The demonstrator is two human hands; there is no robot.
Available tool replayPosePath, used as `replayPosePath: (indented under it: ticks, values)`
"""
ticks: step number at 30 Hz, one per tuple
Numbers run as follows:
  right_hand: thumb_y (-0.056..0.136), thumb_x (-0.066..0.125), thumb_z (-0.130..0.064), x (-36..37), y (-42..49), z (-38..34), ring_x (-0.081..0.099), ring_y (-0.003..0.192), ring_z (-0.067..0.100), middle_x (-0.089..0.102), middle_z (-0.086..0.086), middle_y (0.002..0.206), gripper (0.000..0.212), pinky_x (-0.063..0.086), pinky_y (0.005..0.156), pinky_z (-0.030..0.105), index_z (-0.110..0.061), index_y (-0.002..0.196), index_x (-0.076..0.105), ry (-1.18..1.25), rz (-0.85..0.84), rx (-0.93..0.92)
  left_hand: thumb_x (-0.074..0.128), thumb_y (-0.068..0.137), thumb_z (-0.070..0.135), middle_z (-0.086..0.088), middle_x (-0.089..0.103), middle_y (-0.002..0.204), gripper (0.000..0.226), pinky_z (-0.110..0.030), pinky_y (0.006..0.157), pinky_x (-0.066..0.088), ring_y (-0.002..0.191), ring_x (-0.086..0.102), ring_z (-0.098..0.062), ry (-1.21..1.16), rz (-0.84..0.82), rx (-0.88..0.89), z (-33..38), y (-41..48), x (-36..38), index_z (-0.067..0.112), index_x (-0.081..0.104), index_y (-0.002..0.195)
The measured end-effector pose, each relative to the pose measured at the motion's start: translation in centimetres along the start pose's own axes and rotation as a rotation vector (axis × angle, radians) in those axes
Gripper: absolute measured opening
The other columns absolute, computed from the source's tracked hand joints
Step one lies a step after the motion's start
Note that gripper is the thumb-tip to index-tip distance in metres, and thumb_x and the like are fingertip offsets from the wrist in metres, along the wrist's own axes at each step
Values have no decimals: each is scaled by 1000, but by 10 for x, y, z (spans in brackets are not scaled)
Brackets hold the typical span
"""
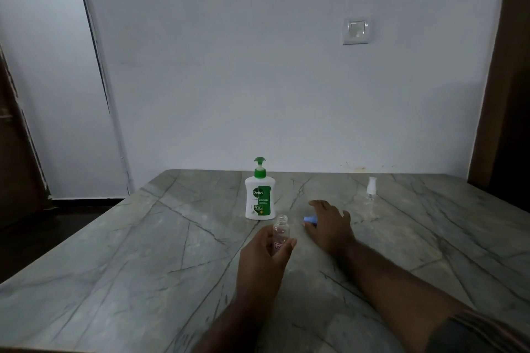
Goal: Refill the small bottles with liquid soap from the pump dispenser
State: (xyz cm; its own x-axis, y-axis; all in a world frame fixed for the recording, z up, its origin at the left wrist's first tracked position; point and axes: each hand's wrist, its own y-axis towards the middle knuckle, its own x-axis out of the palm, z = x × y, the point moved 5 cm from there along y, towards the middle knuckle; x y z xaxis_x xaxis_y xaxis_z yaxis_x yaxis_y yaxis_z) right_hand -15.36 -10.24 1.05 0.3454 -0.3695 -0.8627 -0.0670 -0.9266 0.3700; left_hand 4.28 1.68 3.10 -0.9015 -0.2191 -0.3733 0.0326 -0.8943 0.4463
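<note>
Nearest to the camera, the right forearm enters from the lower right corner with a dark sleeve (476,332) at its edge, and it stretches forward across the grey marble table (114,252). The right hand (332,223) lies palm down on the table top, with its fingers pointing to the left and a little apart. A blue cap (309,219) shows at the thumb side of this hand, between the thumb and the forefinger. I cannot tell whether the hand pinches the cap or only covers it.

The left forearm comes up from the bottom centre. The left hand (262,255) grips a small clear bottle (280,231), with the thumb on the left side and the fingers curled round the right side. This bottle stands almost upright, its neck is uncapped, and it has a small pink label low on the body.

Just behind the small bottle stands the Dettol pump dispenser (259,195), white with a green pump head, upright on the table. A clear spray bottle (371,190) with a white spray top stands further right, near the far edge, apart from the right hand. On the pale wall behind is a wall switch (356,31).
</note>
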Motion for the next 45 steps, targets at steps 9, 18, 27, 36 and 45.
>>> replayPosePath:
  ticks: [9, 18, 27, 36, 45]
  values:
    - [90, 50, -55, -10, 1, 6, 45, 130, 18, 42, -3, 146, 55, 28, 111, 51, -27, 136, 41, 108, 184, 37, 71, 89, 34, 10, 71, 96, 20, -25, 80, 57, 85, 68, -3, -74, 101, -54, -3, 23, -10, 25, 66, 106]
    - [87, 46, -66, -14, 3, 20, 45, 129, 17, 43, -7, 143, 60, 27, 112, 52, -28, 135, 43, 76, 181, 74, 71, 89, 34, 8, 69, 89, 15, -11, 59, 39, 78, 63, -2, -43, 137, -117, -16, 70, -7, 23, 64, 95]
    - [96, 40, -48, -42, 0, 27, 57, 118, 23, 57, 4, 133, 46, 46, 101, 42, -18, 127, 54, 136, 425, 102, 71, 89, 35, 9, 70, 95, 21, -13, 62, 41, 81, 61, 3, -47, 174, -124, -42, 75, -4, 21, 66, 103]
    - [95, 51, -11, -72, 49, -67, 59, 111, 13, 59, -3, 128, 30, 50, 95, 27, -19, 122, 60, 470, 314, -386, 69, 90, 35, 23, 60, 77, 11, -9, 56, 40, 72, 61, 5, -74, 203, -89, -26, 99, -12, 35, 58, 91]
    - [88, 50, -2, -55, 100, -135, 49, 123, 9, 50, -4, 142, 48, 39, 107, 25, -26, 128, 59, 496, -58, -447, 68, 92, 34, 11, 67, 88, 17, -13, 57, 41, 75, 62, 1, -24, 232, -90, -37, 121, -9, 22, 66, 104]
